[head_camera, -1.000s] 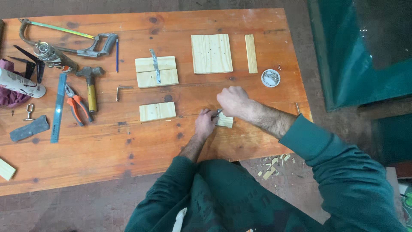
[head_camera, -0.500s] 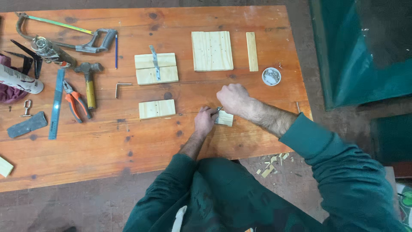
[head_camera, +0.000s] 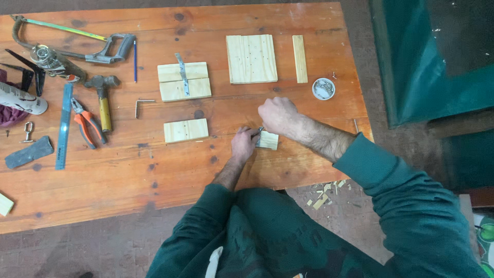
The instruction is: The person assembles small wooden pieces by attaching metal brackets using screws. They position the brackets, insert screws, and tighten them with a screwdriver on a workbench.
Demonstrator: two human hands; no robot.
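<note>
My left hand [head_camera: 244, 144] pinches the left edge of a small pale wood block [head_camera: 268, 140] lying on the orange wooden table [head_camera: 154, 170]. My right hand [head_camera: 278, 114] is curled into a fist just above the block, holding a small metal piece at its top left corner; what the piece is I cannot tell. A short wood block [head_camera: 186, 130] lies to the left of my hands. Two stacked boards with a metal strip [head_camera: 183, 81] lie farther back.
A square board [head_camera: 251, 58], a thin strip [head_camera: 299, 58] and a round tin of small metal parts [head_camera: 323, 88] lie at the back right. At the left lie a hammer [head_camera: 103, 100], pliers [head_camera: 85, 121], steel ruler [head_camera: 64, 126], hacksaw [head_camera: 72, 41] and hex key [head_camera: 142, 105].
The view has shifted slightly. Both hands stay at the small block, with hardly any movement.
</note>
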